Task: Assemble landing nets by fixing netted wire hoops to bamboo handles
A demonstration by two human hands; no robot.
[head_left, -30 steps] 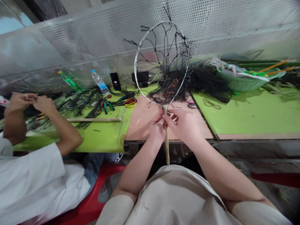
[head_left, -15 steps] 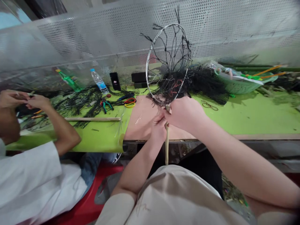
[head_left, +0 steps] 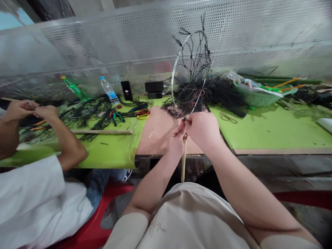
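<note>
Left hand [head_left: 178,140]: fingers closed around the upper part of a slender, pale wooden stick [head_left: 183,164], which is held upright above the table's near edge. Right hand [head_left: 203,128]: bent fingers pinched at the stick's top end, touching the left; its fingertips are partly hidden. Above both hands rises a thin, shiny wire hoop [head_left: 173,76], roughly oval, its base meeting the stick's top. Black knotted netting [head_left: 193,60] hangs in open mesh from the hoop, with frayed tufts at the rim. Beyond lies a matted heap of fine black mesh [head_left: 229,97]. Beneath, a flat pinkish board [head_left: 153,135] lies between smooth green coverings [head_left: 261,133]. Left: looped-handled scissors [head_left: 143,114] and teal-handled pliers [head_left: 118,117]. Right: a pale-green latticed plastic basket [head_left: 259,98]. Behind: a grey perforated sheet [head_left: 124,45], dotted with round holes.
</note>
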